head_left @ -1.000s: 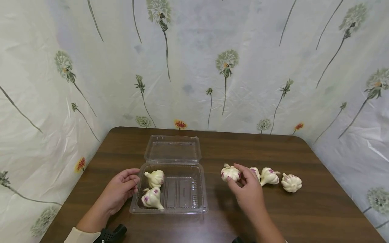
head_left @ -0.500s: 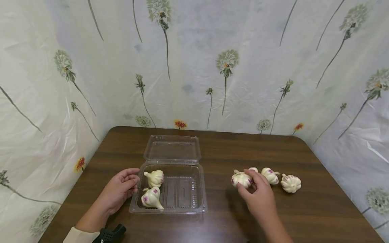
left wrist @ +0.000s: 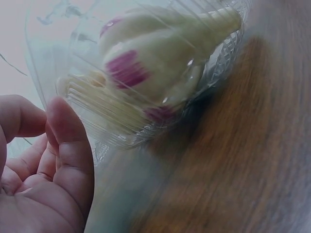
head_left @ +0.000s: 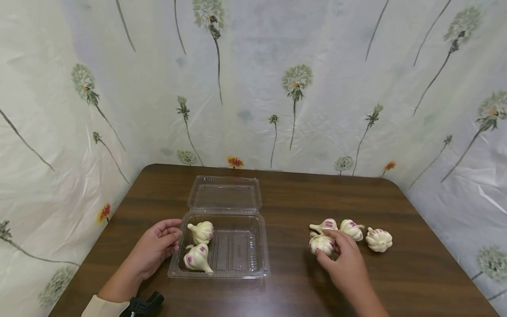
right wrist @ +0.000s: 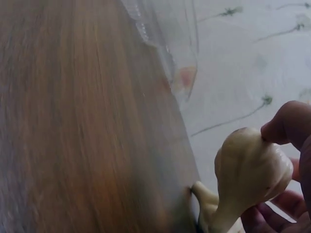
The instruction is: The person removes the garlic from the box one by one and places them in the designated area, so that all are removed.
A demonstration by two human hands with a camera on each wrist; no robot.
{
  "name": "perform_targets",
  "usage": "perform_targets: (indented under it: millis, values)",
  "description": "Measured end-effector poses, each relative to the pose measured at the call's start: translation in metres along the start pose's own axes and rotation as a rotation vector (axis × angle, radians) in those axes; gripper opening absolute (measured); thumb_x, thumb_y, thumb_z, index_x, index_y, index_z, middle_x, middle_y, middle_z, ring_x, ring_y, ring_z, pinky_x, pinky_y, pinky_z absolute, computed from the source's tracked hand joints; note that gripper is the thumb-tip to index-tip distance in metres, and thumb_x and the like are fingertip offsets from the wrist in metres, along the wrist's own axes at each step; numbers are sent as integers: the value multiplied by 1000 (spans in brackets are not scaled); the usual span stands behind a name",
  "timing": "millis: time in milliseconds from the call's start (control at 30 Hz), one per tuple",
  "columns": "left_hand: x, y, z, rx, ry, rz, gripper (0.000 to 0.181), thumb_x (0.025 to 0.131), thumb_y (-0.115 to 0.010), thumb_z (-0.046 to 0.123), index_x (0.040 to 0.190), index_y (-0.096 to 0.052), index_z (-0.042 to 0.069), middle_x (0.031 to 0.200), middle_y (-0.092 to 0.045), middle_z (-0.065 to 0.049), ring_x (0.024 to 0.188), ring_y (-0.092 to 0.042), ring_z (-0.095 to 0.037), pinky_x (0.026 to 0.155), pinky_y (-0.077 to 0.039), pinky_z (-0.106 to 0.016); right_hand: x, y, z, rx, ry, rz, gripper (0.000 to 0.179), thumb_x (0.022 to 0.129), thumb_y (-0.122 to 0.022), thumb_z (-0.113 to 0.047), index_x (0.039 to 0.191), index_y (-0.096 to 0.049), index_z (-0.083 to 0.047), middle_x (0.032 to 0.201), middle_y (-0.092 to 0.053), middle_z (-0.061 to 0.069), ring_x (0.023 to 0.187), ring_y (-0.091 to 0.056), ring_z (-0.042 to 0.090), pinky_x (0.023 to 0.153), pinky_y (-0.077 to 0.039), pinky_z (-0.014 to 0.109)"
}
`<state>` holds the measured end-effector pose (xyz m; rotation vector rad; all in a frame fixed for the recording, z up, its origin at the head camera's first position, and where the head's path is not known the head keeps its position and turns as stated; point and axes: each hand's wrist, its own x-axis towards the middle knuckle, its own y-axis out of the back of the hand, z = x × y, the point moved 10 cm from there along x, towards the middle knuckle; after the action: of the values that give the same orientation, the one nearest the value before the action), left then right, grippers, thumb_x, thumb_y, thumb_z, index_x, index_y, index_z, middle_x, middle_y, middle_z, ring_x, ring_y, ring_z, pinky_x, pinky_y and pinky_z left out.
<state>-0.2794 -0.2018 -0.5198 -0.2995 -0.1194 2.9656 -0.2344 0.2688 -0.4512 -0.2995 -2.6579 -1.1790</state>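
My right hand (head_left: 344,259) holds a garlic bulb (head_left: 321,243) between thumb and fingers, just in front of another garlic bulb (head_left: 326,226) on the table. In the right wrist view, the held bulb (right wrist: 250,165) has its stem pointing down, with a second bulb (right wrist: 206,204) partly hidden behind it. My left hand (head_left: 158,246) is at the left side of an open clear plastic clamshell container (head_left: 259,246), its thumb and index finger pinching the rim. Two garlic bulbs, one farther back (head_left: 202,232) and one nearer (head_left: 198,257), lie in the container's left part.
Two more garlic bulbs, one (head_left: 351,230) beside the right hand and one (head_left: 379,239) farther right, lie on the brown wooden table (head_left: 293,193). The container's lid (head_left: 225,193) lies folded back. A flowered sheet (head_left: 253,88) hangs behind the table.
My right hand has moved right and slightly nearer with the garlic bulb, uncovering the bulb behind it. The left hand and container have stayed in place.
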Motion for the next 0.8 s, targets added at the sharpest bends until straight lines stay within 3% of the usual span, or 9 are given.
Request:
perform_targets:
  millis: [300, 500, 800]
  values:
    - [1, 1, 1, -3, -3, -2, 46, 108, -52, 5, 151, -38, -2, 105, -61, 3, 85, -60, -9, 76, -58, -21, 4, -1, 11, -69, -31, -82, 56, 90, -80, -22, 141, -62, -9, 141, -56, 16, 118, -58, 27, 94, -52, 21]
    - [2, 2, -1, -1, 2, -7, 46, 108, -52, 6, 152, -38, -1, 106, -61, 2, 85, -59, -9, 75, -58, -22, 1, -4, 20, -109, -64, -115, 56, 89, -81, -26, 139, -64, -7, 132, -60, 15, 110, -57, 25, 92, -50, 41]
    - [1, -1, -2, -8, 9, -5, 46, 108, -51, 4, 151, -38, -2, 106, -61, 2, 85, -59, -9, 75, -58, -22, -3, -10, 31, -112, -122, -176, 57, 91, -80, -29, 141, -62, -6, 135, -58, 17, 112, -55, 27, 95, -48, 47]
